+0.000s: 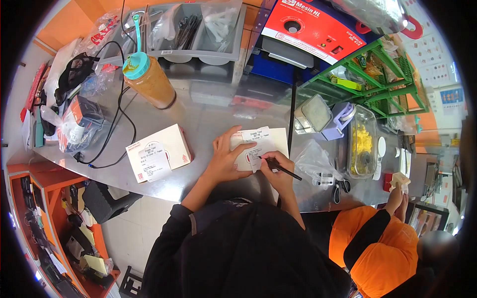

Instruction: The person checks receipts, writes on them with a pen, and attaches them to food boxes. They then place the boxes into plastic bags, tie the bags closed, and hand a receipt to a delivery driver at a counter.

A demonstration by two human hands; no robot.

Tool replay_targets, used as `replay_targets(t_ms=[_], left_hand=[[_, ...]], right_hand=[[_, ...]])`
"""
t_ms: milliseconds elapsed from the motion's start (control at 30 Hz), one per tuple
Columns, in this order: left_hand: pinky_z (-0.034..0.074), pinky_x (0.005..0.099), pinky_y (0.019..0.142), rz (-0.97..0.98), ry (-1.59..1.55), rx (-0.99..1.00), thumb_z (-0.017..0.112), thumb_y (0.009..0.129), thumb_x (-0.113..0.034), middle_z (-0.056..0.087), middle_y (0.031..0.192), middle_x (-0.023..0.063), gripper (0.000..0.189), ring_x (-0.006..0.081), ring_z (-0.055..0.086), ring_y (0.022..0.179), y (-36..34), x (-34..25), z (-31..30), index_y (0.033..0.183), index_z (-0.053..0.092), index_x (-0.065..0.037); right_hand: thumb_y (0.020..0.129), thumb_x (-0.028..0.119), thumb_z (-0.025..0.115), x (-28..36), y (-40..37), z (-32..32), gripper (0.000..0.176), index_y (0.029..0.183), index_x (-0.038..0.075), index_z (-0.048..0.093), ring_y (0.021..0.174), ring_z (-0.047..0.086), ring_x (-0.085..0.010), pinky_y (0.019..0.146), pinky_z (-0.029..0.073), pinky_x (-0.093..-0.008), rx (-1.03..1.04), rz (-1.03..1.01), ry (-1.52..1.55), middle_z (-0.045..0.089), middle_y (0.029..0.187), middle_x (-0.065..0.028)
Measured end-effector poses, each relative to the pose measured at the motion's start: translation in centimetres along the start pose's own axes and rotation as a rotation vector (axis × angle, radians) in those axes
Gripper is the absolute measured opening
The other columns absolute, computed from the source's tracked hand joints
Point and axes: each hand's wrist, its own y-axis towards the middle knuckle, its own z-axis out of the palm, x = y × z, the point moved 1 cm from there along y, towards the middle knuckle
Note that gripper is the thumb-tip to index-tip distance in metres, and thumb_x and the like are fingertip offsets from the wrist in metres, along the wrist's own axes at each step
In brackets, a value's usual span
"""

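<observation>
In front of me a white cardboard box (pixel 279 138) lies on the metal counter, with a printed paper receipt (pixel 259 141) on its top. My left hand (pixel 226 158) grips the box at its left side, its thumb pressing on the receipt. A slim black pen (pixel 289 173) is held between the fingers of my right hand (pixel 277 170), its tip at the receipt's lower part. To the left stands a second white box (pixel 178 143), also bearing a receipt (pixel 152 163).
A sauce bottle (pixel 154 87) with a turquoise lid stands behind the left box, near black cables (pixel 119 111). Scissors (pixel 341 190), a plastic bag (pixel 313 161) and a container of yellow pieces (pixel 362 141) lie rightward. A red cup sealer (pixel 313 30) stands behind. A co-worker in orange (pixel 382 248) handles something at right.
</observation>
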Motion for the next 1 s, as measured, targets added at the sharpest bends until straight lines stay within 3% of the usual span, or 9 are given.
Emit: replay_targets(t_ms=[400,500,533,633,667,800,900,1000], left_hand=[[0.023,0.0473,0.101,0.000,-0.016,-0.003,0.086,0.049,-0.028,0.030,0.143,0.0162,0.075,0.0361,0.033,0.126,-0.1,-0.1,-0.1,0.120,0.061,-0.026],[0.023,0.0476,0.101,0.008,-0.010,-0.006,0.086,0.050,-0.030,0.030,0.143,0.0163,0.074,0.0362,0.033,0.126,0.0,-0.1,-0.1,0.120,0.062,-0.026],[0.023,0.0476,0.101,0.006,-0.008,-0.007,0.086,0.051,-0.031,0.030,0.143,0.0163,0.073,0.0363,0.033,0.126,0.0,-0.2,-0.1,0.120,0.062,-0.026],[0.023,0.0478,0.101,0.012,0.000,0.000,0.086,0.052,-0.032,0.029,0.143,0.0165,0.073,0.0364,0.033,0.126,0.0,-0.3,-0.1,0.120,0.061,-0.025],[0.024,0.0479,0.101,0.018,0.009,0.003,0.086,0.052,-0.032,0.029,0.143,0.0166,0.074,0.0365,0.033,0.126,0.0,-0.2,-0.1,0.121,0.060,-0.025],[0.023,0.0491,0.102,-0.020,0.060,0.029,0.085,0.054,-0.036,0.027,0.145,0.0188,0.078,0.0387,0.032,0.128,0.0,-0.8,-0.1,0.125,0.056,-0.021],[0.023,0.0534,0.103,0.051,0.184,0.044,0.083,0.056,-0.040,0.027,0.146,0.0219,0.079,0.0411,0.030,0.131,0.0,-1.6,-0.6,0.126,0.053,-0.016],[0.023,0.0569,0.104,0.080,0.247,0.062,0.081,0.058,-0.042,0.030,0.145,0.0244,0.075,0.0423,0.030,0.132,0.1,-1.5,-0.4,0.122,0.055,-0.013]], right_hand=[[0.087,0.006,0.065,-0.4,0.1,0.7,0.013,0.098,-0.001,0.065,0.065,0.053,-0.0040,0.055,0.041,-0.0185,-0.123,0.124,0.106,0.064,0.077,-0.0029],[0.091,0.011,0.061,2.0,0.8,-0.2,0.015,0.099,-0.001,0.065,0.070,0.057,-0.0088,0.062,0.045,-0.0216,-0.318,0.021,-0.013,0.066,0.083,-0.0067],[0.091,0.013,0.060,1.7,1.0,-0.7,0.019,0.104,0.000,0.063,0.084,0.059,-0.0181,0.075,0.046,-0.0286,-0.314,-0.094,-0.108,0.066,0.097,-0.0118],[0.087,0.009,0.062,1.2,2.0,-1.3,0.025,0.110,0.002,0.061,0.097,0.055,-0.0272,0.087,0.041,-0.0344,-0.303,-0.240,-0.456,0.063,0.109,-0.0142],[0.081,0.013,0.068,0.6,2.1,-1.3,0.038,0.117,0.006,0.056,0.108,0.049,-0.0322,0.094,0.035,-0.0391,-0.265,-0.200,-0.463,0.058,0.118,-0.0132],[0.076,0.027,0.074,0.8,2.3,-0.3,0.054,0.122,0.011,0.051,0.112,0.047,-0.0323,0.094,0.032,-0.0442,-0.282,-0.098,-0.571,0.054,0.125,-0.0104],[0.079,0.029,0.070,1.0,1.5,0.4,0.051,0.123,0.011,0.051,0.114,0.044,-0.0334,0.094,0.030,-0.0457,-0.322,-0.010,-0.575,0.051,0.127,-0.0140],[0.079,0.021,0.070,1.3,0.7,-0.5,0.045,0.119,0.007,0.053,0.109,0.049,-0.0359,0.092,0.035,-0.0460,-0.259,-0.130,-0.426,0.053,0.122,-0.0175]])
